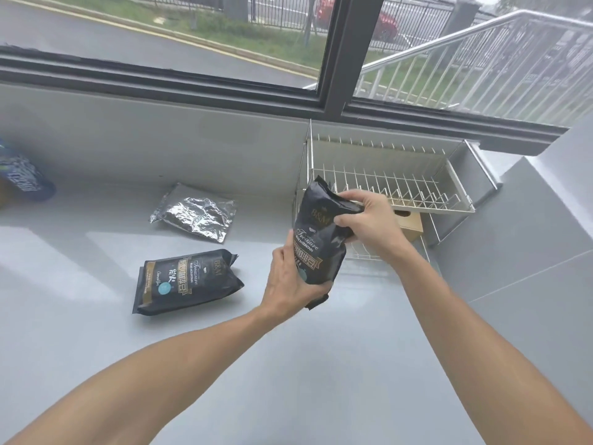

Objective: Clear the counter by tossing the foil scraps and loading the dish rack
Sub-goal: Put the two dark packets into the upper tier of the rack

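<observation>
I hold a black coffee bag (316, 232) upright above the grey counter (96, 316), just in front of the wire dish rack (385, 175). My left hand (290, 284) grips its lower end from below. My right hand (369, 216) clasps its upper right side. A second black coffee bag (186, 281) lies flat on the counter to the left. Behind it lies a crumpled silver foil pouch (195, 213). The rack's upper tier holds nothing.
A wooden box (410, 224) sits under the rack's upper tier. A blue printed package (22, 175) lies at the far left edge. A grey wall and a dark window frame (333, 59) run behind the counter; a grey tiled wall rises at the right.
</observation>
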